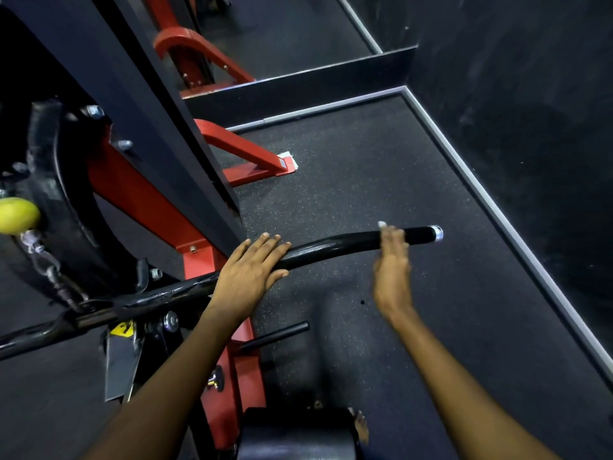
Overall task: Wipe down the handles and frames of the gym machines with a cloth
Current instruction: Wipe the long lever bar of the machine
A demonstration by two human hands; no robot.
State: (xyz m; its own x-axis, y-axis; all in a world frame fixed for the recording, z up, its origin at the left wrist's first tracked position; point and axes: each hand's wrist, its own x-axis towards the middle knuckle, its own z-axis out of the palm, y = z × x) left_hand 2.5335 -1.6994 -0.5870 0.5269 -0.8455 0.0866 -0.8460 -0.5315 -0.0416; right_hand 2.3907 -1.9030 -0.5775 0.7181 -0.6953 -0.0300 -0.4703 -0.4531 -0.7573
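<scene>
A black curved pull bar runs from the machine at the left out to its chrome-capped right end. My left hand rests flat on the bar's middle, fingers straight. My right hand is blurred, and its fingers wrap over the bar's rubber grip near the right end. A small white bit of cloth shows at its fingertips; the rest of the cloth is hidden under the hand.
The red and black machine frame with its black pulley and a yellow knob stands at the left. A short black peg sticks out below the bar. Speckled rubber floor meets a dark wall on the right. A black seat pad lies below.
</scene>
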